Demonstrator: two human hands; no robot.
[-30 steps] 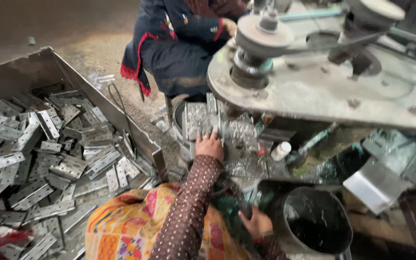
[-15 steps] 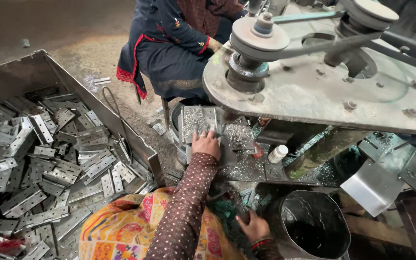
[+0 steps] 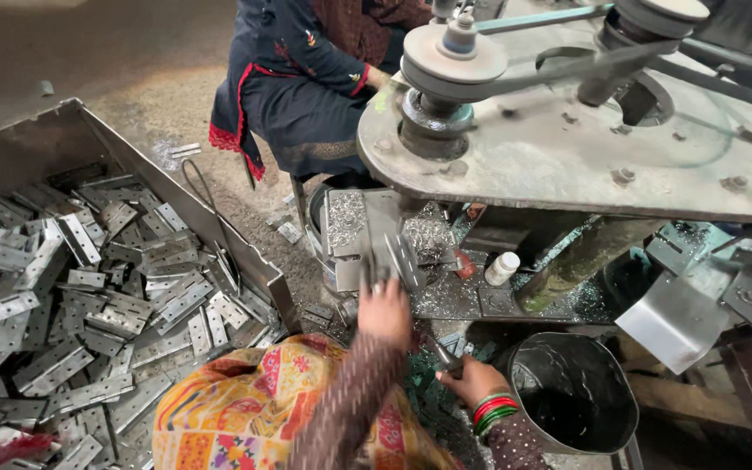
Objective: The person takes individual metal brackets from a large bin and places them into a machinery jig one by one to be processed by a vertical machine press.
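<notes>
- left hand is up at the small metal plate under the machine, holding a grey metal hinge piece that sticks up out of the fist; fingers look curled round it, though the hand is seen from the back so the grip itself is hidden
- right hand sits lower, just beside the black bucket, fingers pinched round a short dark metal rod; green and red bangles on that wrist
- big grey machine deck with a belt pulley hangs right over the plate, so the spot where the hinge is held is pretty boxed in from above
- shiny metal shavings are heaped on the plate and spill across the ledge to its right
- small white bottle stands on that ledge, near the hinge but not touching it
- to the left there's a metal bin packed with loose flat hinges, well apart from both hands
- another person in dark blue clothes with red trim sits on the far side of the machine, close behind the plate
- a bent sheet-metal chute sits off to the right past the bucket
</notes>
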